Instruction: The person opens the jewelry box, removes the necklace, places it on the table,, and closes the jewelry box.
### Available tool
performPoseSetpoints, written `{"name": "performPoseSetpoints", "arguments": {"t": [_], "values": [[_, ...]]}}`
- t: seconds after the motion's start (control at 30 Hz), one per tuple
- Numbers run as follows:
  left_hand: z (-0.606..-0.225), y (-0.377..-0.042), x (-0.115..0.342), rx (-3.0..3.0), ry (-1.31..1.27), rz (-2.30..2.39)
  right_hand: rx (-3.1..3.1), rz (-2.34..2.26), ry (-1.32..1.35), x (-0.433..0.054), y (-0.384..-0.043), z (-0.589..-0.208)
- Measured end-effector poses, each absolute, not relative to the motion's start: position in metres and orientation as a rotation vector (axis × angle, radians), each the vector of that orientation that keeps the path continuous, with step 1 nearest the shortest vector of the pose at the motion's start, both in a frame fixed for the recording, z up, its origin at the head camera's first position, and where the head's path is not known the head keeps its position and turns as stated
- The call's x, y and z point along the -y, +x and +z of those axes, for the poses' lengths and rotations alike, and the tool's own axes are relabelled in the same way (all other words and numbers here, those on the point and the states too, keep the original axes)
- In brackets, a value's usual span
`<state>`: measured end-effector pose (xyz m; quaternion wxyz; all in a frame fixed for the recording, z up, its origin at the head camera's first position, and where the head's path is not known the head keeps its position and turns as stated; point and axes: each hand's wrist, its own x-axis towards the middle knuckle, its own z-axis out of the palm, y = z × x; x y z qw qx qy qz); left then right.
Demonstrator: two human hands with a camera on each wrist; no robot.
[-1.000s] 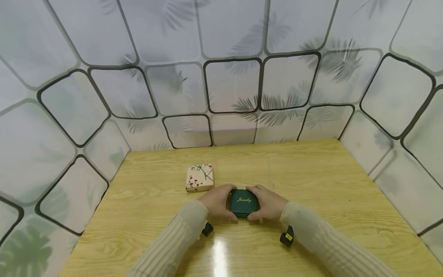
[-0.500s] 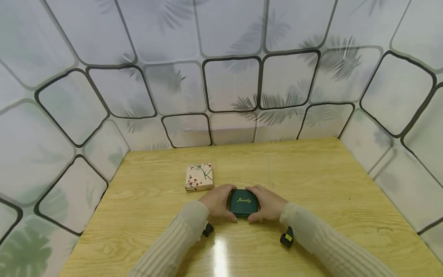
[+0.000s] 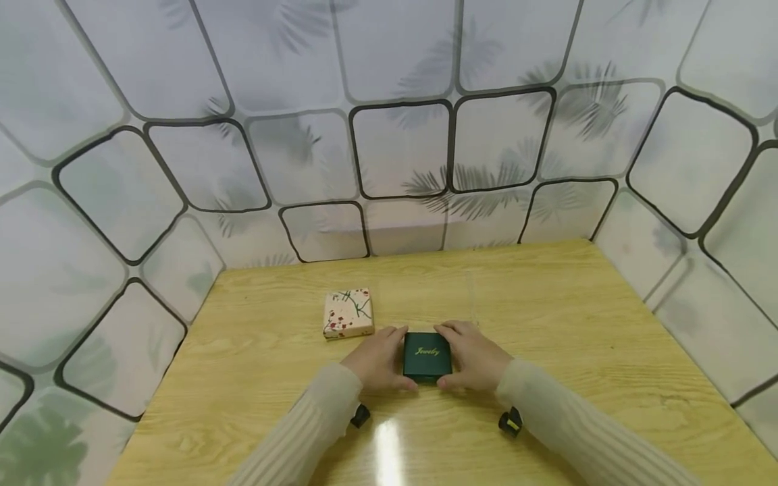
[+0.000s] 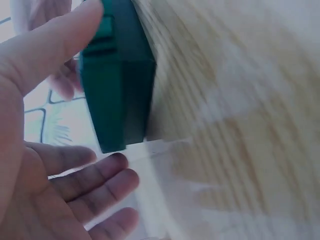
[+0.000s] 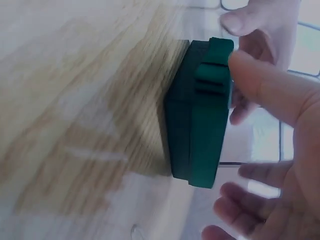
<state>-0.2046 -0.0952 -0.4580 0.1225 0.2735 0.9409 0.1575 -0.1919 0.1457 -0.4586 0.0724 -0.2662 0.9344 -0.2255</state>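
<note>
A dark green jewelry box (image 3: pixel 427 356) with gold "Jewelry" lettering lies closed on the wooden table, between the two hands. My left hand (image 3: pixel 377 359) stands at its left side, fingers spread and relaxed. In the left wrist view the thumb (image 4: pixel 60 42) overlaps the box's front edge, while the fingers (image 4: pixel 102 192) are apart from its side. On the right side my right hand (image 3: pixel 477 358) mirrors this: its thumb (image 5: pixel 265 82) is close at the front edge, and the loose fingers (image 5: pixel 250 205) stand off the box.
A small cream box (image 3: pixel 348 314) with red blossoms and green branches sits behind and left of the left hand. The wooden table (image 3: pixel 547 304) meets patterned fabric walls (image 3: pixel 401 148) at the back and both sides. Light glares on the table near the front.
Both hands have eased slightly outward from the jewelry box, leaving a little more gap at its sides. The box keeps its place; the head view has shifted slightly.
</note>
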Motion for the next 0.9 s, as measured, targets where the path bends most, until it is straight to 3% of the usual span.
{"name": "performPoseSetpoints", "arguments": {"t": [0.2,0.43,0.9], "values": [[-0.452,-0.189,0.096,-2.753,0.744,0.464,-2.785,-0.701,-0.607,-0.152,-0.176,-0.454],[-0.455,-0.184,0.091,-2.809,0.782,0.454,-2.769,-0.774,-0.599,-0.15,-0.177,-0.458],[-0.457,-0.227,0.056,-2.823,0.593,0.606,-2.824,-0.701,-0.487,-0.163,-0.229,-0.452]]}}
